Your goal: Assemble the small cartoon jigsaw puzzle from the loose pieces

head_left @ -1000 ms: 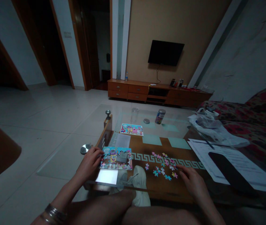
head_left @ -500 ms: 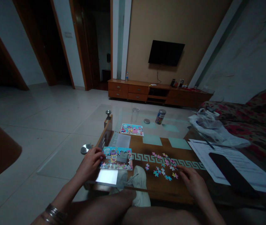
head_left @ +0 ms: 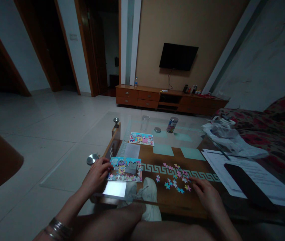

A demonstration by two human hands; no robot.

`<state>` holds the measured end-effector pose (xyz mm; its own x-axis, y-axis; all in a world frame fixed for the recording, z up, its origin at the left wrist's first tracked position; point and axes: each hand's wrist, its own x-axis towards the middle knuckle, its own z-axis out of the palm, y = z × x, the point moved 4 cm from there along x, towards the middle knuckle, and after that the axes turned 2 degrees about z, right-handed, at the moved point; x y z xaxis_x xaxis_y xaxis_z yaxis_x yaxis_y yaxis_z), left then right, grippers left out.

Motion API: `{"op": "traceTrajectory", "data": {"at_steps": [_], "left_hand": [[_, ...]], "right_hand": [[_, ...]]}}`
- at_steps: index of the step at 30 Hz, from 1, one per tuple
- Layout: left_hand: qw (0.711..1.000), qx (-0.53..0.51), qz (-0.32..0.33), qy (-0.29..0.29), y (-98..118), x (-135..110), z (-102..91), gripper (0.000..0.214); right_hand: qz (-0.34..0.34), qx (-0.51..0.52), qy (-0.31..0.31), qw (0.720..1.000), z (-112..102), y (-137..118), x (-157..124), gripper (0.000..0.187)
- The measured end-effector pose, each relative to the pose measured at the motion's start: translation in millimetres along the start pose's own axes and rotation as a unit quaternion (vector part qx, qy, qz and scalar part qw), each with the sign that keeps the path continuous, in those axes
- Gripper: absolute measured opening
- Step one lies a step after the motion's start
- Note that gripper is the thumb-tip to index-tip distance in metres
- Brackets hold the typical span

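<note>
A partly joined jigsaw puzzle [head_left: 121,169] lies on the glass table, with a gap toward its right middle. My left hand [head_left: 97,173] rests along its left edge, fingers loosely bent and touching it. Several loose jigsaw pieces [head_left: 180,190], pink, blue and white, are scattered right of the puzzle. At their right side lies my right hand [head_left: 206,191], fingers stretched toward the pieces and thumb apart, with nothing visible in it. Beyond the puzzle is a colourful reference picture card [head_left: 141,139] with the same cartoon figures.
Farther back on the glass table [head_left: 67,177] stand a clear cup [head_left: 145,123], a round lid [head_left: 157,130] and a printed can [head_left: 172,125]. Papers [head_left: 222,177], a dark flat case [head_left: 249,185] and a plastic bag [head_left: 222,132] occupy the right side.
</note>
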<state>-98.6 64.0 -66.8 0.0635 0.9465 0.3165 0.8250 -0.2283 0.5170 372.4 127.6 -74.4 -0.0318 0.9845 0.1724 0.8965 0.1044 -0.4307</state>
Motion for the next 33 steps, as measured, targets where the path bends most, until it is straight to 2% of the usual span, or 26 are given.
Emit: {"op": "traceTrajectory", "data": {"at_steps": [19,26,33], "left_hand": [[1.0,0.0,-0.007,-0.001,4,1,-3.9,0.027],[1.0,0.014,0.014,-0.008,-7,2,0.1,0.028],[0.999,0.017,0.031,0.009,-18,1,5.4,0.032]], "right_hand": [[0.004,0.003,0.002,1.0,-3,-5,-1,0.04],[0.001,0.011,0.009,1.0,-7,-14,-6,0.035],[0.005,0.02,0.026,0.999,-9,-17,-10,0.031]]}}
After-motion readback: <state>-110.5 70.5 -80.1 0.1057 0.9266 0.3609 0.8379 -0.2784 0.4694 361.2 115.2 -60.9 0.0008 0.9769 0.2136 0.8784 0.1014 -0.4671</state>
